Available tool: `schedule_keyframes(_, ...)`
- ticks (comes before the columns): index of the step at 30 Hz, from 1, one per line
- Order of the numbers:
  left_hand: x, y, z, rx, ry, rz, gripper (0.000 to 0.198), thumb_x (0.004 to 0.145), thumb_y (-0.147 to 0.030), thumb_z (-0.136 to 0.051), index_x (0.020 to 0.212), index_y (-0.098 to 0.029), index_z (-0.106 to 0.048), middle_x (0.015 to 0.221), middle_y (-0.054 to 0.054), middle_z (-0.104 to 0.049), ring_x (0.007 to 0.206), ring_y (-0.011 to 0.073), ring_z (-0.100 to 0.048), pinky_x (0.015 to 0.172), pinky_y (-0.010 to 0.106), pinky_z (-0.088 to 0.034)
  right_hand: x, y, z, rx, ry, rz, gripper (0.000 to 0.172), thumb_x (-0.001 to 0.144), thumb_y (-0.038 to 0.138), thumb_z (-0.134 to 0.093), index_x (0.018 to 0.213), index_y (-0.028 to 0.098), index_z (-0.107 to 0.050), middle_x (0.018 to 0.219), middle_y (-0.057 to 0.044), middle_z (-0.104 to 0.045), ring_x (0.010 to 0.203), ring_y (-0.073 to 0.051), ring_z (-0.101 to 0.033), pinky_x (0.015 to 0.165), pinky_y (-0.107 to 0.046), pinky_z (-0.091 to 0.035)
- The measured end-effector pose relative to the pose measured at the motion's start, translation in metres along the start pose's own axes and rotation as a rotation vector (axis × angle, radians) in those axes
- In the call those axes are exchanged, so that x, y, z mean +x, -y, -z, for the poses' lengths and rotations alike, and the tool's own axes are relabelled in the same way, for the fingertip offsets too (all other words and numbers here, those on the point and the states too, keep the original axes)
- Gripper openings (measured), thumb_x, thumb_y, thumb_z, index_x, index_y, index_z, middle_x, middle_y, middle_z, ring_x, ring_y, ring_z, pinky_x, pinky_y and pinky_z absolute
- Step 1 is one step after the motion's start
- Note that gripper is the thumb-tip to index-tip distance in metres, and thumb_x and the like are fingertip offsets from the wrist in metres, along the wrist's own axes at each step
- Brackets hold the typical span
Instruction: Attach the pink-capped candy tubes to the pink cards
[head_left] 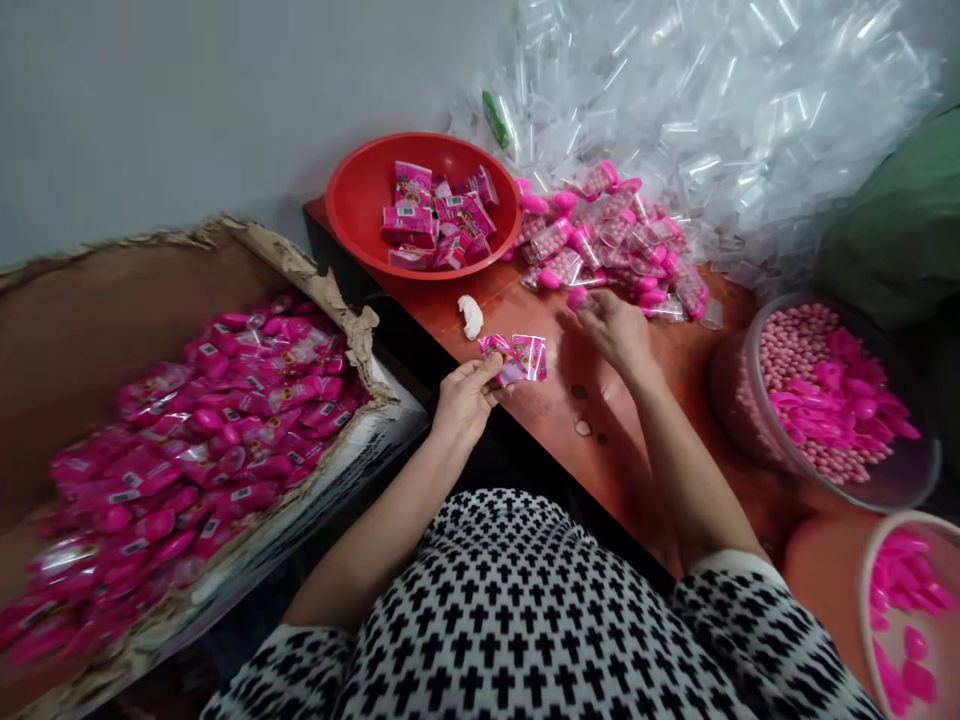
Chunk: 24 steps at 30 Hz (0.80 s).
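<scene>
Between the thumb and fingers of my left hand (466, 395) are pink printed plastic sleeves (529, 358), held over the table's front edge. My right hand (616, 325) is at the near side of a pile of clear candy tubes (619, 240) with pink caps and pink beads inside. Its fingers are closed on the pink cap (576, 298) of one tube; the rest of that tube is hidden. A small crumpled white piece (471, 316) lies on the table beyond my left hand.
A red bowl (349, 215) holds more pink sleeves. At left stands a torn cardboard box (97, 270) of wrapped tubes. Clear empty tubes (712, 90) are heaped behind. On the right are a clear tub (739, 400) of beads and pink caps and a pale bucket (825, 560) with pink pieces.
</scene>
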<state>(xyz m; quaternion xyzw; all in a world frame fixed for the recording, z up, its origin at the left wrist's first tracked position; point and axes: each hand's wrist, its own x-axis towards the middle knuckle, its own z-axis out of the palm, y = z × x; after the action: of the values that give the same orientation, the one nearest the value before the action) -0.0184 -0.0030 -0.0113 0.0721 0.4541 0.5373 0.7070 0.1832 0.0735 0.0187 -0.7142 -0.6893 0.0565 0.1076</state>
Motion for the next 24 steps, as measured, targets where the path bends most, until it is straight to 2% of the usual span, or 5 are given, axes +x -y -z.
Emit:
schedule_keyframes(6, 0.002, 0.001, -0.005, -0.045, 0.007, 0.030, 0.006, 0.072, -0.012, -0.070, 0.071, -0.011, -0.064, 0.069, 0.003, -0.069, 0.060, 0.0111, -0.066, 0.062, 0.024, -0.057, -0.077, -0.019, -0.005, -0.285, 0.035, 0.151, 0.042, 0.095, 0.037, -0.041, 0.134, 0.022, -0.052, 0.122, -0.014, -0.063, 0.103, -0.029, -0.057, 0.078, -0.035, -0.043)
schedule_keyframes(14, -0.003, 0.008, -0.009, -0.011, 0.026, 0.004, 0.009, 0.075, -0.011, -0.069, 0.069, -0.011, -0.062, 0.069, 0.004, -0.069, 0.059, 0.0114, -0.066, 0.058, 0.023, -0.056, -0.066, -0.032, -0.010, -0.096, 0.124, 0.009, 0.037, 0.087, 0.041, -0.055, 0.113, 0.015, -0.063, 0.106, -0.016, -0.067, 0.094, -0.029, -0.062, 0.070, -0.033, -0.045)
schedule_keyframes(18, -0.002, 0.011, -0.011, -0.062, -0.011, 0.022, 0.008, 0.076, -0.012, -0.071, 0.075, -0.011, -0.063, 0.073, 0.004, -0.070, 0.063, 0.0113, -0.067, 0.066, 0.025, -0.057, -0.079, -0.020, -0.006, 0.418, 0.118, -0.149, 0.030, 0.081, 0.046, -0.061, 0.086, 0.016, -0.062, 0.075, -0.007, -0.068, 0.068, -0.020, -0.063, 0.060, -0.029, -0.045)
schedule_keyframes(21, 0.000, 0.012, -0.016, -0.124, -0.065, 0.046, 0.008, 0.077, -0.012, -0.071, 0.076, -0.012, -0.063, 0.068, 0.002, -0.069, 0.061, 0.0104, -0.066, 0.070, 0.026, -0.056, -0.107, 0.003, -0.001, 1.016, 0.170, -0.241, 0.034, 0.083, 0.053, -0.056, 0.087, 0.020, -0.054, 0.065, 0.001, -0.065, 0.047, -0.013, -0.057, 0.045, -0.024, -0.043)
schedule_keyframes(24, 0.001, 0.013, -0.021, -0.193, -0.092, 0.063, 0.006, 0.080, -0.012, -0.068, 0.077, -0.012, -0.063, 0.069, 0.002, -0.069, 0.062, 0.0111, -0.067, 0.070, 0.026, -0.056, -0.132, 0.026, 0.000, 1.224, 0.182, -0.255, 0.032, 0.083, 0.053, -0.059, 0.089, 0.022, -0.050, 0.059, 0.005, -0.062, 0.040, -0.010, -0.053, 0.039, -0.020, -0.040)
